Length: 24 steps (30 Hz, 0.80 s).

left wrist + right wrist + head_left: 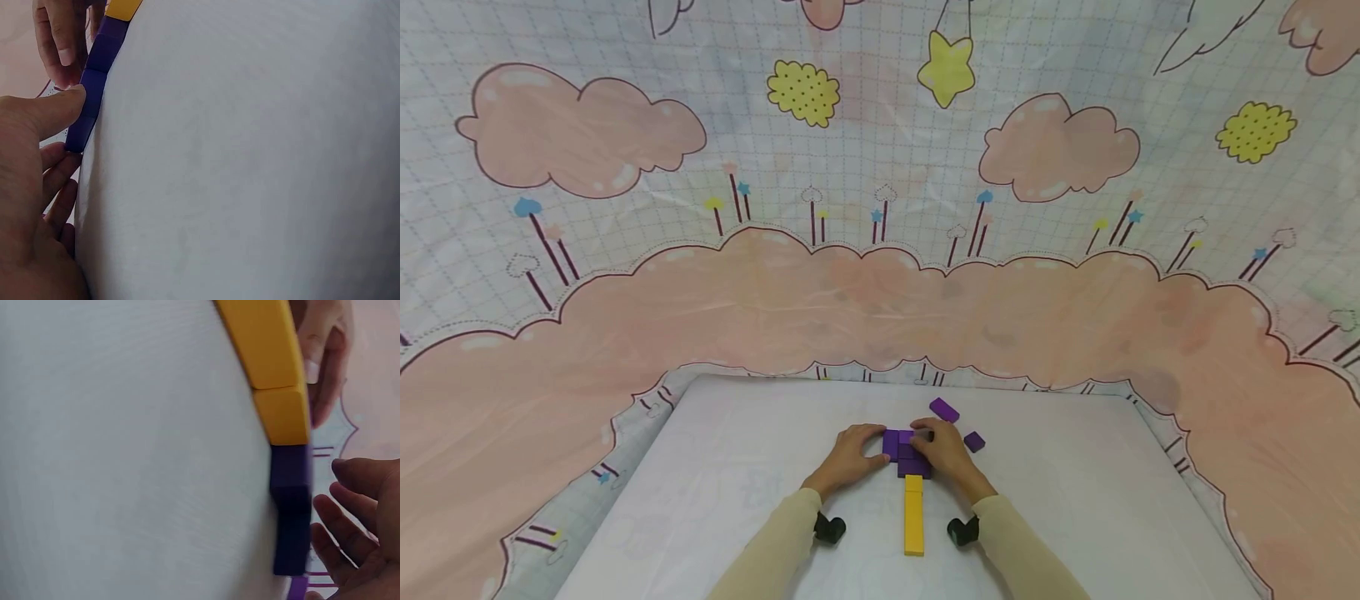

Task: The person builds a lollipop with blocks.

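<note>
Purple blocks (913, 468) lie together in a cluster on the white tabletop. Touching its near side, a line of yellow blocks (913, 525) runs toward the person. My left hand (848, 458) holds a purple block (891, 443) at the cluster's left end, with thumb (67, 106) on its near side and fingertips at its far end. At the right side, my right hand (949, 454) hovers close over the cluster. Its fingers are spread and loosely bent, and the right wrist view shows a gap between its fingers (337, 519) and the purple blocks (292, 540).
Past the right hand lie two loose purple pieces, a longer block (944, 410) and a small block (974, 442). The white tabletop (737, 467) ends at a patterned cloth (880, 308) with pink clouds. Dark wrist-camera mounts (830, 529) show below both wrists.
</note>
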Each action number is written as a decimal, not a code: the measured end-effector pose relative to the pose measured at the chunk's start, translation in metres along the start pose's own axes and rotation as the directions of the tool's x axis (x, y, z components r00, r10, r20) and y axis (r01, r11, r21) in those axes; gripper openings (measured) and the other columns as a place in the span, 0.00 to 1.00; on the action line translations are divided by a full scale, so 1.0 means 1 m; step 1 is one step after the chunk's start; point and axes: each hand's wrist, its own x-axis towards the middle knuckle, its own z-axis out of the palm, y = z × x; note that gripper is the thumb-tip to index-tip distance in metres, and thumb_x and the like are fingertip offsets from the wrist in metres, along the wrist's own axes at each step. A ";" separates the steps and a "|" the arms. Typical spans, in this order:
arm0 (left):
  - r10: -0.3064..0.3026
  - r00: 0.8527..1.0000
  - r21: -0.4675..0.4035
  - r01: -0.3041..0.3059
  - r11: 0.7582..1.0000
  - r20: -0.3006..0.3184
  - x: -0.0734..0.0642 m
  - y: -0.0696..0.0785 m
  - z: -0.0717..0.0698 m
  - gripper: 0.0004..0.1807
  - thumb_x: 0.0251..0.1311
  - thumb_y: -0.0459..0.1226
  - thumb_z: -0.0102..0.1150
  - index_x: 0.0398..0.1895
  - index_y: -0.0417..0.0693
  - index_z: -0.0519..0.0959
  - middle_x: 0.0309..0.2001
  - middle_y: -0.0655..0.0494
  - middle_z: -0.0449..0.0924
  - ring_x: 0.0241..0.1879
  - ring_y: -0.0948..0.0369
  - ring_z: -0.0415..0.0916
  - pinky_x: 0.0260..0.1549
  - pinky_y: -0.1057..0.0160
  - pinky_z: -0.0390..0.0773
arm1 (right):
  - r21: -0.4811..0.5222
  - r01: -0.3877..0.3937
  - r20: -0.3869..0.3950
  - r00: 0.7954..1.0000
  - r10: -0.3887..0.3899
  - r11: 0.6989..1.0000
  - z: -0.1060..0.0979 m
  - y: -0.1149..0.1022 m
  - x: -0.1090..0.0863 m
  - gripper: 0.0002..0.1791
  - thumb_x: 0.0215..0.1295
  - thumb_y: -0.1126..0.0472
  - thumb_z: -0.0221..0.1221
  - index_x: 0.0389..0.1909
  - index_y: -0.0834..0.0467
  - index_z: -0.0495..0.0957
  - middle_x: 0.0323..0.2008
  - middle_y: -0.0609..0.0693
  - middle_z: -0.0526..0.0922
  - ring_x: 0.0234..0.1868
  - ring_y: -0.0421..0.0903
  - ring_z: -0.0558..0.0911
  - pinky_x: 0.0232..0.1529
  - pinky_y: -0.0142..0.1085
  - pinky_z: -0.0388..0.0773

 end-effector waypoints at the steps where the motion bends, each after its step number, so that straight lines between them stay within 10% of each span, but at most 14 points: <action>1: 0.001 1.000 0.004 -0.001 1.000 -0.001 0.000 0.000 0.000 0.30 0.61 0.48 0.64 0.65 0.48 0.72 0.66 0.49 0.74 0.68 0.48 0.65 0.71 0.43 0.59 | 0.014 -0.009 -0.004 1.000 0.009 1.000 -0.002 -0.001 0.000 0.15 0.66 0.59 0.61 0.53 0.53 0.82 0.56 0.54 0.82 0.62 0.56 0.77 0.66 0.55 0.72; 24: 0.006 1.000 -0.016 -0.006 1.000 -0.016 0.000 0.002 0.002 0.30 0.60 0.45 0.65 0.65 0.47 0.73 0.65 0.47 0.73 0.68 0.46 0.64 0.71 0.41 0.58 | 0.067 0.084 -0.157 0.985 -0.073 0.994 -0.047 0.001 -0.029 0.14 0.64 0.60 0.63 0.50 0.54 0.83 0.53 0.55 0.84 0.60 0.58 0.77 0.64 0.56 0.72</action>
